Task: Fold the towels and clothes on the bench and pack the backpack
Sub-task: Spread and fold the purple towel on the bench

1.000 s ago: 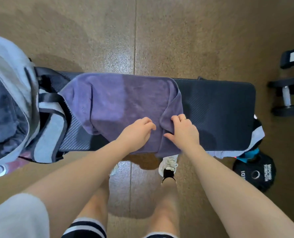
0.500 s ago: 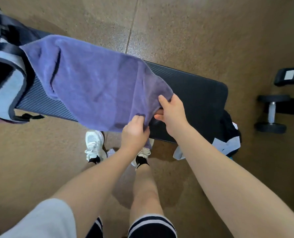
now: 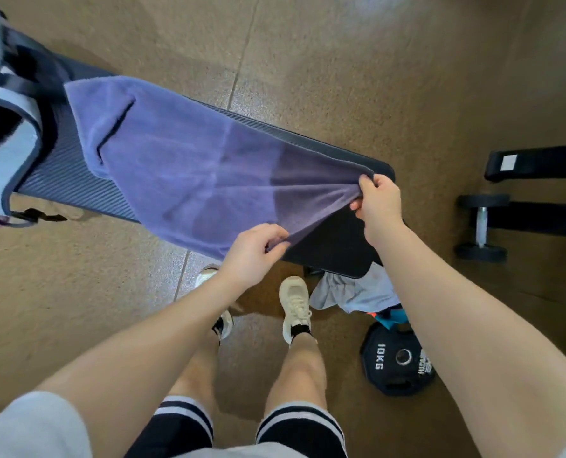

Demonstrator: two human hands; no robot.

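A purple terry-cloth towel (image 3: 189,166) was seen spread along a long black padded bench (image 3: 338,239) with a ribbed surface. The left part of the towel lay on the bench, and its right end was lifted and stretched between the two hands. The near corner was pinched by the left hand (image 3: 248,252); its fingers (image 3: 276,231) were curled round the edge of the cloth. The far corner was held by the right hand (image 3: 379,204), whose fingers (image 3: 371,181) were pressed together on the gathered fabric, so that folds ran from this corner across the towel. The right end of the bench was left uncovered under the lifted cloth.

At the left end of the bench a grey and black backpack (image 3: 9,150) with dark straps was placed, just beside the left edge of the towel. A light grey garment (image 3: 357,294) hung below the right end of the bench, near the floor. Near it, a black weight plate marked 10KG (image 3: 397,360) lay on the brown floor (image 3: 324,77). A black dumbbell with a metal handle (image 3: 481,223) was lying on the floor at the right, well apart from the bench. Two light sneakers (image 3: 295,304) of the person were seen on the floor in front of the bench.
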